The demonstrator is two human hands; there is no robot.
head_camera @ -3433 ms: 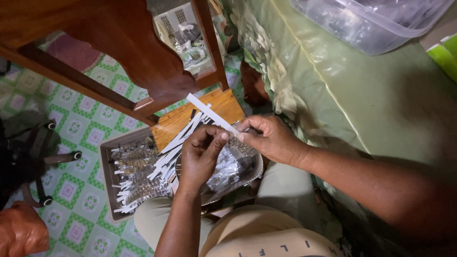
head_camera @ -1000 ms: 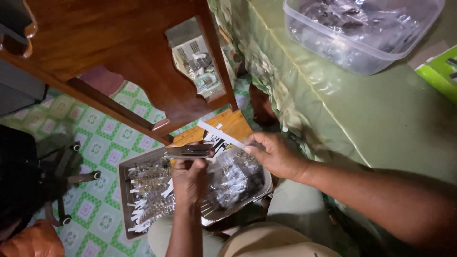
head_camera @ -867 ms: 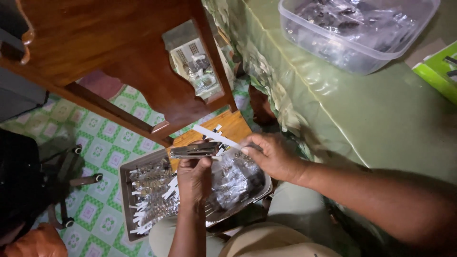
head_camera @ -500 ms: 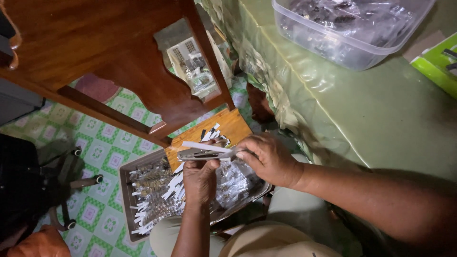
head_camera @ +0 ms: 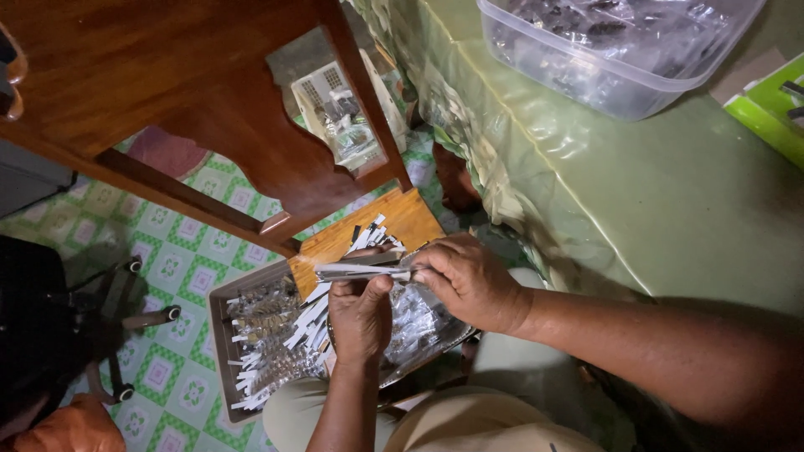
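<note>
Green-patterned tile floor [head_camera: 180, 268], wooden table [head_camera: 159, 75], green tablecloth [head_camera: 670, 201].

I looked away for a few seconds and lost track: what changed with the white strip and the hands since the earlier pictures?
The white strip, earlier slanted up between both hands, now lies level, pinched by the right hand at one end while the left hand steadies it from below. Both hands stayed over the tray of strips on the lap; the clear tub remains on the green table.
</note>
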